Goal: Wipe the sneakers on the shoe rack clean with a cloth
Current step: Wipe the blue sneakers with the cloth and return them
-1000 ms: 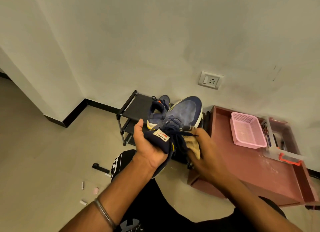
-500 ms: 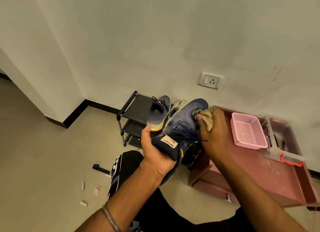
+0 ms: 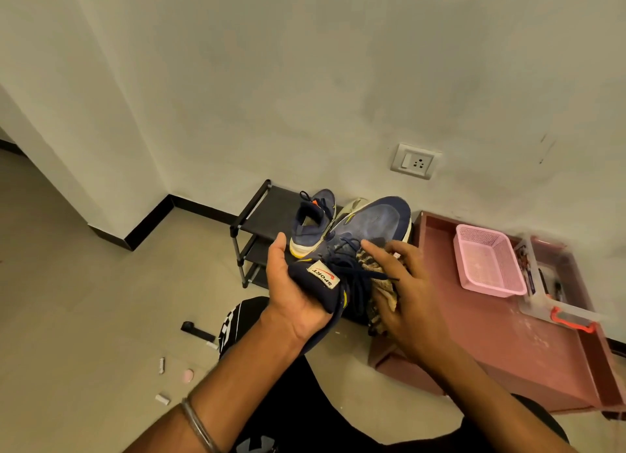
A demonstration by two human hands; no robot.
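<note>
Navy sneaker (image 3: 366, 229) gripped by left hand (image 3: 291, 290); right fingers (image 3: 376, 252) press cloth (image 3: 379, 283) against it.

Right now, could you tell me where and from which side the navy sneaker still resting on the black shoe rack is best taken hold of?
Grip the navy sneaker on the rack at its padded heel collar, coming from above on the near side. Its heel and open mouth face the person, so fingers can probably slip inside and the thumb pinch the heel. The black shoe rack leaves that side free.
</note>
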